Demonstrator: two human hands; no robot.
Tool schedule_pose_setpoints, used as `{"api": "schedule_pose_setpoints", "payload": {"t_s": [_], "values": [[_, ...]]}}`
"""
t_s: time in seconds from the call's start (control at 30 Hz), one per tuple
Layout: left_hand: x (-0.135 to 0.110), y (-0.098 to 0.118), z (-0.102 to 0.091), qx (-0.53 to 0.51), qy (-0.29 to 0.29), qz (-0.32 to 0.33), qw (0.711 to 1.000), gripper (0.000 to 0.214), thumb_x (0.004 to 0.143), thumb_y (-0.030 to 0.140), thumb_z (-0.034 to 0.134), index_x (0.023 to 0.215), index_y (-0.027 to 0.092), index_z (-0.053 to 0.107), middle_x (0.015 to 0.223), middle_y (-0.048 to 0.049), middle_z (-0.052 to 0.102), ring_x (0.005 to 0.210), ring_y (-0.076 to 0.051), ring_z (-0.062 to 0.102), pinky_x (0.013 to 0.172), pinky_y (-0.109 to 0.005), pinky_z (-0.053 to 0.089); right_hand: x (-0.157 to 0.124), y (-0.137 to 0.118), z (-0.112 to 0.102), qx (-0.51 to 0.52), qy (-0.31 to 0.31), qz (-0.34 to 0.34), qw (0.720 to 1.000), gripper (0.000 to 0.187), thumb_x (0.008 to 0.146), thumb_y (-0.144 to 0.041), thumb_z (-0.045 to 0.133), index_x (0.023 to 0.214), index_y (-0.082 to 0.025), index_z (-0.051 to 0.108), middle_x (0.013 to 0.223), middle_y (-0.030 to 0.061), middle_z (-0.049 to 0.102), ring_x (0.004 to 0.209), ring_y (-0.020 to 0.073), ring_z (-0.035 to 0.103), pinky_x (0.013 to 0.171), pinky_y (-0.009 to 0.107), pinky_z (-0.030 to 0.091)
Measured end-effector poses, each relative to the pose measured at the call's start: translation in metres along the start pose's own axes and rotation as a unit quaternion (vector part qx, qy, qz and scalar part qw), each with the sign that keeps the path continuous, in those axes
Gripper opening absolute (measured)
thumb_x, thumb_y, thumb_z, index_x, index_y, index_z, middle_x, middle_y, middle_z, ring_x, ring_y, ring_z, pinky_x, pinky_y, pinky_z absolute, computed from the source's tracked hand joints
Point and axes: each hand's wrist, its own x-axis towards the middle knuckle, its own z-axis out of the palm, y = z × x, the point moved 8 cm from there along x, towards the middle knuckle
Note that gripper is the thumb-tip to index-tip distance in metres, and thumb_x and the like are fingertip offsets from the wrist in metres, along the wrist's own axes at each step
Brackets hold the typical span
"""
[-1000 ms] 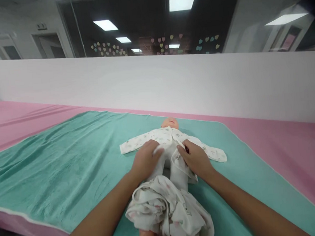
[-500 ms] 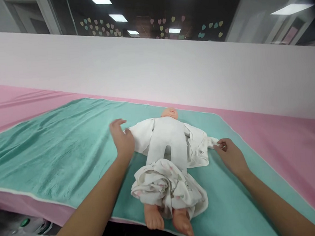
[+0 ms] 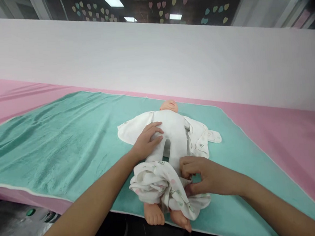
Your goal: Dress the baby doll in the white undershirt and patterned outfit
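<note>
One doll: a baby doll lies on its back near the middle of the green towel, just in front of me.
Long axis: it runs away from me, head at the far end, bare feet at the near end, hanging just past the towel's near edge.
Body: soft white cloth trunk and legs; head and feet are smooth, skin-toned plastic.
Open shirt: a white printed baby shirt is spread flat under the doll, one flap and sleeve out to each side.
Bunched trousers: white printed baby trousers are crumpled around the doll's lower legs, in loose folds, soft and thin.
Left hand: my left hand lies flat and open on the doll's hip, fingers spread over the white cloth, gripping nothing.
Right hand: my right hand is curled at the right edge of the bunched trousers, fingers pinching a fold of that cloth.
In the way: the trouser bundle covers the shins; only the feet show below it.
Towel: plush, teal, with a thin white border, lightly creased on the left.
Table cover: a smooth pink sheet lies under the towel and reaches out on both sides.
Behind: a plain white board stands along the far edge; above it, dark glass with pastel heart stickers.
</note>
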Motion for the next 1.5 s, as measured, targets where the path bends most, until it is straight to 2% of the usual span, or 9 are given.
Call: {"api": "schedule_pose_setpoints", "payload": {"t_s": [0.13, 0.23, 0.37, 0.53, 0.67, 0.8, 0.93, 1.13, 1.5], "values": [[0.0, 0.006, 0.01, 0.001, -0.04, 0.023, 0.999, 0.023, 0.089, 0.032, 0.044, 0.096, 0.021, 0.063, 0.139, -0.0035, 0.04, 0.132, -0.02, 0.027, 0.11, -0.037, 0.024, 0.01, 0.01, -0.027, -0.049, 0.136, -0.013, 0.989, 0.025, 0.086, -0.029, 0.047, 0.065, -0.019, 0.039, 0.074, -0.001, 0.051, 0.068, 0.0125, 0.045, 0.063, 0.027, 0.037], [0.002, 0.01, 0.015, -0.002, -0.055, 0.043, 0.998, 0.029, 0.09, 0.033, 0.042, 0.081, 0.019, 0.066, 0.137, -0.0035, 0.043, 0.132, -0.022, 0.027, 0.111, -0.038, 0.022, 0.025, 0.015, -0.055, -0.129, 0.302, -0.027, 0.944, 0.02, 0.085, -0.021, 0.045, 0.065, -0.02, 0.039, 0.089, 0.0032, 0.057, 0.083, 0.0173, 0.05, 0.075, 0.033, 0.04], [0.002, 0.012, 0.022, -0.037, -0.106, 0.027, 0.993, 0.035, 0.087, 0.038, 0.047, 0.061, 0.019, 0.062, 0.135, -0.0002, 0.046, 0.133, -0.023, 0.023, 0.111, -0.04, 0.022, 0.046, 0.02, -0.062, -0.186, 0.389, -0.042, 0.901, 0.007, 0.078, -0.019, 0.052, 0.074, -0.021, 0.046, 0.111, 0.006, 0.056, 0.108, 0.0238, 0.046, 0.092, 0.042, 0.035], [-0.002, 0.021, 0.023, -0.127, -0.183, 0.012, 0.975, 0.026, 0.076, 0.03, 0.062, 0.055, 0.019, 0.052, 0.131, -0.0004, 0.051, 0.136, -0.024, 0.019, 0.11, -0.042, 0.023, 0.051, 0.045, -0.056, -0.116, 0.412, 0.005, 0.904, 0.048, 0.07, -0.024, 0.06, 0.114, -0.019, 0.042, 0.14, 0.0105, 0.035, 0.13, 0.0241, 0.03, 0.106, 0.044, 0.028], [0.0, 0.012, 0.009, -0.152, -0.124, -0.037, 0.98, 0.02, 0.07, 0.012, 0.055, 0.055, 0.019, 0.044, 0.116, -0.0038, 0.062, 0.127, -0.024, 0.038, 0.1, -0.041, 0.035, 0.052, 0.063, -0.051, -0.118, 0.353, 0.041, 0.927, 0.074, 0.073, -0.036, 0.06, 0.136, -0.015, 0.027, 0.15, 0.012, 0.015, 0.138, 0.0248, 0.011, 0.111, 0.045, 0.02], [0.003, 0.004, -0.009, -0.02, -0.021, -0.02, 0.999, 0.019, 0.063, 0.006, 0.048, 0.055, 0.019, 0.038, 0.108, -0.0055, 0.064, 0.102, -0.022, 0.057, 0.088, -0.037, 0.043, 0.052, 0.061, -0.05, -0.181, 0.304, 0.037, 0.935, 0.071, 0.079, -0.041, 0.053, 0.14, -0.017, 0.026, 0.15, 0.0098, 0.015, 0.138, 0.0243, 0.012, 0.11, 0.046, 0.021], [0.007, 0.002, -0.016, 0.1, 0.033, 0.04, 0.994, 0.017, 0.066, 0.007, 0.047, 0.078, 0.019, 0.049, 0.122, -0.0087, 0.054, 0.118, -0.021, 0.047, 0.099, -0.038, 0.038, 0.047, 0.054, -0.052, -0.235, 0.287, 0.027, 0.928, 0.063, 0.083, -0.035, 0.046, 0.14, -0.016, 0.028, 0.148, 0.0102, 0.021, 0.137, 0.0244, 0.018, 0.109, 0.044, 0.025], [0.004, -0.03, 0.003, 0.102, -0.083, -0.064, 0.989, 0.06, 0.072, 0.013, 0.044, 0.131, 0.022, 0.037, 0.142, -0.0044, 0.037, 0.12, -0.02, 0.046, 0.098, -0.034, 0.042, 0.041, 0.044, -0.051, -0.29, 0.291, -0.004, 0.912, 0.054, 0.084, -0.024, 0.043, 0.136, -0.012, 0.035, 0.144, 0.0139, 0.031, 0.129, 0.0266, 0.033, 0.101, 0.043, 0.038], [0.06, -0.007, -0.002, 0.262, -0.083, -0.044, 0.961, 0.031, 0.087, 0.031, 0.035, 0.102, 0.024, 0.061, 0.082, -0.0013, 0.067, 0.081, -0.022, 0.06, 0.071, -0.03, 0.041, 0.032, 0.063, -0.077, -0.161, 0.396, -0.069, 0.901, 0.036, 0.088, -0.017, 0.032, 0.114, -0.023, 0.056, 0.112, 0.0029, 0.062, 0.102, 0.0183, 0.056, 0.09, 0.035, 0.044]]}}
